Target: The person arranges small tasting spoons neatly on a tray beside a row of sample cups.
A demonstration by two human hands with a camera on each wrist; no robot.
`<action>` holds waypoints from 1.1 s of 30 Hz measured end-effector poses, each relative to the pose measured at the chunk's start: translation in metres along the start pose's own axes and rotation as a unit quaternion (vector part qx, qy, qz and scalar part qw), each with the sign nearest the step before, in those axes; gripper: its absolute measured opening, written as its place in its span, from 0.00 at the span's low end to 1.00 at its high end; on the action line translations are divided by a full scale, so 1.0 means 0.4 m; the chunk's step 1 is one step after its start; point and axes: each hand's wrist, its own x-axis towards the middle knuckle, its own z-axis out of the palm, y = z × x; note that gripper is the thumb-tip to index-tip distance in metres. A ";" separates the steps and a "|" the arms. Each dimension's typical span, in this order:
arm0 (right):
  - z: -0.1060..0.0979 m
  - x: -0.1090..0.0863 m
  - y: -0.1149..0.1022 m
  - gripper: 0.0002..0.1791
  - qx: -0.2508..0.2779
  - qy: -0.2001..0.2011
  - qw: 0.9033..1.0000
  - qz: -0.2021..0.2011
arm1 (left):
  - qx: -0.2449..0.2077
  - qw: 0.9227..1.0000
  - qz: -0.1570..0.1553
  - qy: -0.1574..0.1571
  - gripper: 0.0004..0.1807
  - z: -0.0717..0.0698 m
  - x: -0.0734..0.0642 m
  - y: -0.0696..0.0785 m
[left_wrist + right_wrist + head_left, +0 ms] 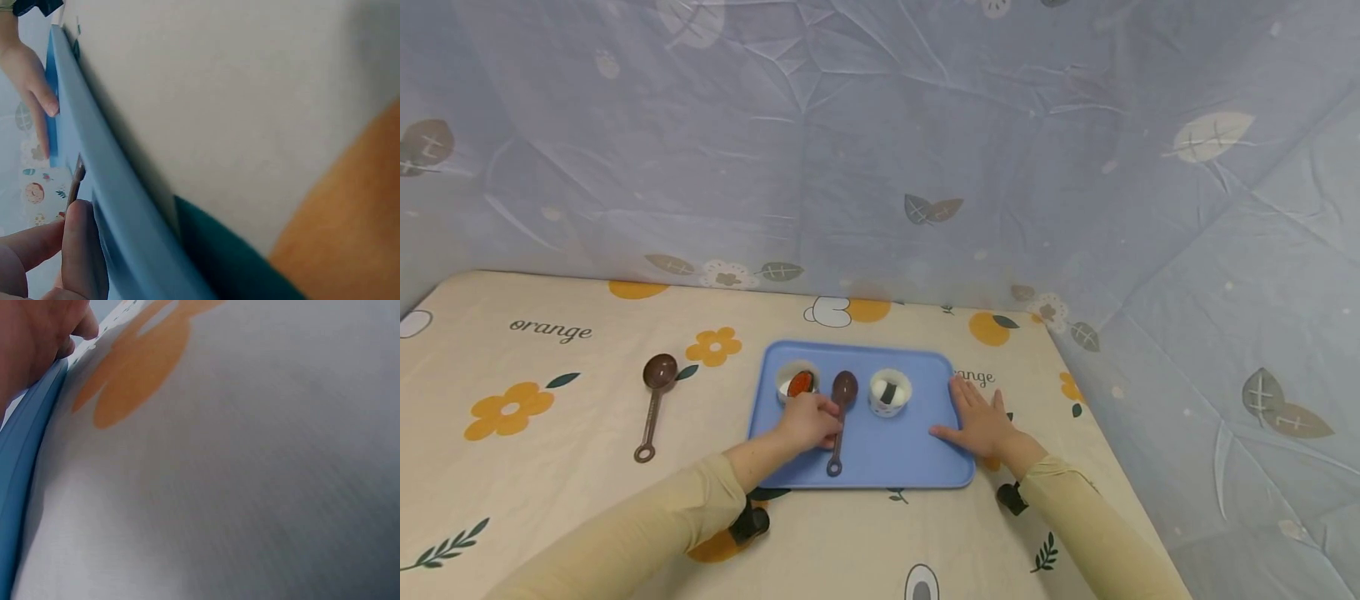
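A brown spoon (845,389) lies over the middle of a blue tray (895,467), its bowl at the far end and its ringed handle toward me. My left hand (808,421) pinches the handle (75,181) between thumb and fingers. Just beyond that hand stands a small cup (784,377) containing a piece of sushi with red roe (801,384). Right of the spoon, a second cup (886,407) holds a white sushi piece with a dark band (889,392). My right hand (983,423) rests with straight, spread fingers on the tray's right rim.
Another brown spoon (659,372) lies on the patterned tablecloth (587,400) left of the tray. Behind the table and along its right side hangs a grey-blue patterned sheet (850,150). Dark wrist devices (749,522) sit under both forearms.
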 end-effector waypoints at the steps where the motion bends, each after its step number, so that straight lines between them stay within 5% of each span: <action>1: 0.000 -0.001 0.000 0.54 0.000 0.000 1.000 0.001 | 0.000 1.000 0.002 0.001 0.14 0.001 0.000 -0.002; 16: -0.001 -0.003 -0.002 0.53 0.007 0.000 1.000 0.001 | 0.015 0.999 0.026 0.011 0.11 0.004 0.008 -0.021; 22: 0.000 -0.002 0.005 0.54 0.003 0.000 1.000 -0.001 | 0.067 0.997 0.023 0.017 0.11 -0.011 -0.012 -0.007; 33: -0.004 -0.012 0.016 0.53 0.013 0.005 1.000 -0.009 | 0.084 0.995 0.023 -0.058 0.16 -0.109 -0.053 0.042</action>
